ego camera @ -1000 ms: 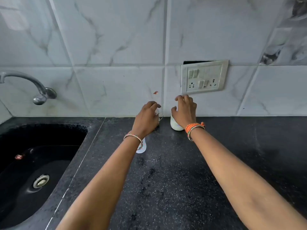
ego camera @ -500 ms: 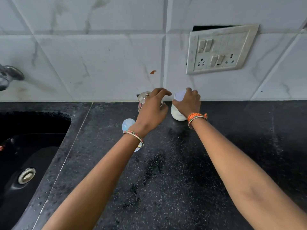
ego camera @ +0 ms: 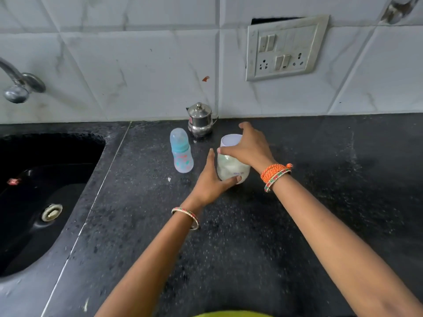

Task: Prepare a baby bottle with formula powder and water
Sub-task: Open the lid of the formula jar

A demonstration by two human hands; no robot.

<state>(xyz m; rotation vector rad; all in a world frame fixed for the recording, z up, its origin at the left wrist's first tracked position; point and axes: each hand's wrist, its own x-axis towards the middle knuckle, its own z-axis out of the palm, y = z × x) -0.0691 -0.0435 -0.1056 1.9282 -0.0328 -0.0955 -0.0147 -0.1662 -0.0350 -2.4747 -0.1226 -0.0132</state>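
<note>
— Black speckled stone countertop (ego camera: 229, 259) fills the near view, with both bare forearms reaching out over it. What are the hands doing?

— The left hand (ego camera: 211, 181) cups the lower side of a white-lidded formula jar (ego camera: 231, 167), thumb laid across its base and fingers straight up along its left wall. The right hand (ego camera: 248, 148) comes over from the right, its fingers and thumb curled round the jar's upper part, just under the lid.

— And the jar itself?

— It stands upright on the counter, pale powder showing through its clear wall.

— Where's the baby bottle (ego camera: 180, 154)?

— Just left of the jar, apart from it, capped and upright, with no hand on it.

— Further back?

— A small lidded steel pot (ego camera: 199, 120) stands by the tiled wall. A black sink (ego camera: 45, 202) lies at far left, a tap (ego camera: 16, 85) above it. A switch and socket plate (ego camera: 286, 48) is on the wall.
</note>
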